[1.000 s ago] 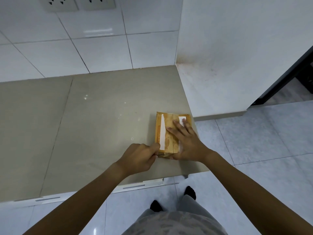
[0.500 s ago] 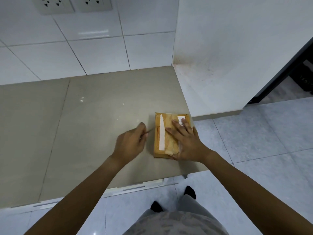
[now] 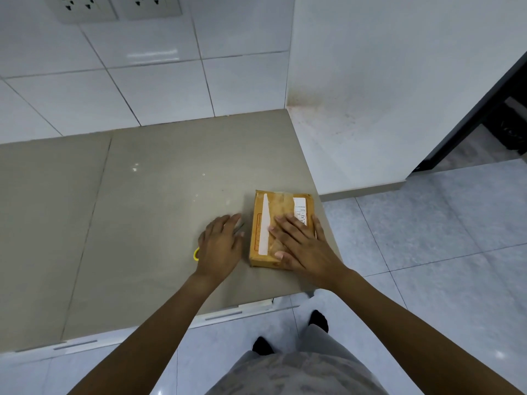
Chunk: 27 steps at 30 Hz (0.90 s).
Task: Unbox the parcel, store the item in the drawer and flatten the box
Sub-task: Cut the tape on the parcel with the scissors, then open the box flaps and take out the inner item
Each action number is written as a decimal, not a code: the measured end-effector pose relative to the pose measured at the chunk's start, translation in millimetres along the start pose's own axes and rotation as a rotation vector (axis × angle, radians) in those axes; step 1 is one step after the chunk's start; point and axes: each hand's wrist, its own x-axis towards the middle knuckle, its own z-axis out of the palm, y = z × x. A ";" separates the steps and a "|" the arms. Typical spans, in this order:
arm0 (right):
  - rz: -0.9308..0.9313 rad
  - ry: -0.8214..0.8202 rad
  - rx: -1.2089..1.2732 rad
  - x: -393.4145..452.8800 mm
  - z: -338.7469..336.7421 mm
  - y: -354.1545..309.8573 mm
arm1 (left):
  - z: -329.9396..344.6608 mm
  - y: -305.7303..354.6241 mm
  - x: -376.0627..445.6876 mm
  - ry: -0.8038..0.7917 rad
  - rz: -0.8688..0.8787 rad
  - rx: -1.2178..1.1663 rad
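A small brown cardboard parcel (image 3: 273, 223), sealed with tape and bearing a white label, lies near the right front corner of the grey counter (image 3: 148, 212). My right hand (image 3: 302, 246) lies flat on top of it, fingers spread, pressing it down. My left hand (image 3: 221, 246) rests flat on the counter just left of the parcel, fingers extended. It covers a thin cutting tool: a yellow handle loop (image 3: 196, 254) sticks out at the hand's left side and a metal tip (image 3: 241, 226) at the fingertips.
White tiled wall with sockets (image 3: 119, 7) rises behind the counter; a white side wall (image 3: 370, 95) stands at its right. Drawer fronts with bar handles (image 3: 225, 315) run under the front edge. Grey floor tiles and my feet are below.
My left hand left the parcel's near end, carried the cutting tool left, then flattened over it on the counter. My right hand stayed on the parcel.
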 end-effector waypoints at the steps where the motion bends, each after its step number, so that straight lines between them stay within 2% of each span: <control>1: 0.005 0.013 0.012 0.1 0.5 -0.4 | -2.3 8.1 -1.8 0.017 0.025 -0.082; 3: 0.015 0.038 0.095 0.1 1.6 -1.4 | -5.2 26.2 -4.7 0.025 0.075 -0.205; 6: 0.111 0.083 0.428 5.3 -3.7 -3.0 | -3.8 46.4 -8.5 -0.021 0.145 -0.266; 8: 0.160 0.084 0.572 7.7 -8.8 -2.0 | -0.8 51.7 -12.1 -0.083 0.127 -0.366; 11: 0.075 0.049 0.407 -1.7 -9.3 -1.8 | 0.6 55.0 -15.5 -0.164 0.036 -0.534; 15: -0.041 0.015 0.029 -14.8 4.7 -5.8 | 0.8 54.6 -16.0 -0.196 -0.005 -0.552; 19: -0.020 0.092 0.011 -16.6 11.5 -8.1 | -1.0 52.3 -14.2 -0.218 -0.057 -0.637; 24: 0.040 0.072 0.268 -12.0 6.9 -8.2 | -0.2 50.3 -8.0 -0.186 -0.122 -0.665; 27: 0.288 0.113 0.690 -8.0 -2.3 -17.4 | 2.4 53.5 -9.7 -0.173 -0.141 -0.685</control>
